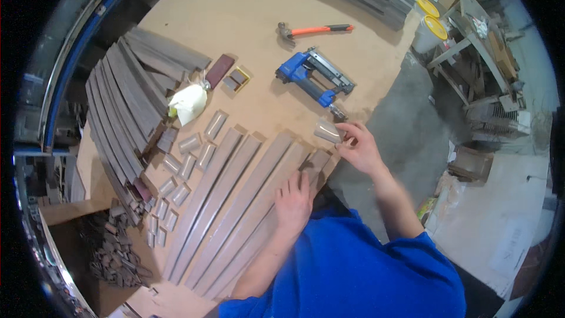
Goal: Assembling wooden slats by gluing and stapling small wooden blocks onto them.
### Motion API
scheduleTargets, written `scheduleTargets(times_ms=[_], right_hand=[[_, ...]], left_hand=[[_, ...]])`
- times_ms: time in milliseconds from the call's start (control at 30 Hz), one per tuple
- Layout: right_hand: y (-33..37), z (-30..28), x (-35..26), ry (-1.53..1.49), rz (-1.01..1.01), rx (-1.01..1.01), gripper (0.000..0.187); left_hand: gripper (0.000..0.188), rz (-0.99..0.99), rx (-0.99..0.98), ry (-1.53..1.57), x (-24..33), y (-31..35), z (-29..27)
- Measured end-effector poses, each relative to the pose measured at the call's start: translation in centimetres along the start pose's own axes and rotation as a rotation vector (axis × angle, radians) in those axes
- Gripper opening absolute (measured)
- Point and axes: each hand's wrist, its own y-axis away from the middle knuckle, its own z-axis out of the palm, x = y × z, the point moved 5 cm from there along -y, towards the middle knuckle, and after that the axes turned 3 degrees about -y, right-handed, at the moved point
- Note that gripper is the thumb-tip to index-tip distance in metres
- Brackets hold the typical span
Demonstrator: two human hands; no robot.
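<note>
My right hand (359, 147) pinches a short, glossy greyish-brown moulding piece (327, 131) by its right end, just above the board's right edge. My left hand (293, 203) rests with its fingers stretched out over the rightmost long moulding strips (268, 218). Several such strips fan out side by side across the board, running from near my hands to the lower left. Left of them lie several short moulding pieces (187, 166) like the one I hold. Part of the rightmost strips is hidden under my left hand and forearm.
A blue nail gun (315, 79) and an orange-handled hammer (315, 30) lie beyond my hands. Dark strips (120, 100) are stacked at left, near a glue bottle with white paper (189, 105) and a small yellow box (236, 79). Offcuts (118, 253) fill a box lower left.
</note>
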Motion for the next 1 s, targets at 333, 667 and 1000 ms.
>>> scheduleTargets(times_ms=[333, 667, 1000], right_hand=[[-2.9, -2.2, 0.6, 0.129, -0.120, -0.179, 0.054], [-2.9, 0.3, 0.7, 0.421, -0.374, -0.468, 0.044], [-1.9, 1.9, 0.5, 0.450, -0.510, -0.651, 0.045]], left_hand=[[0.054, -0.332, -0.023, 0.011, 1.1, -0.6, 1.0], [0.063, -0.472, -0.066, 0.028, 1.7, 1.2, -0.1], [0.052, -0.469, -0.034, 0.326, 2.4, 2.8, -0.8]])
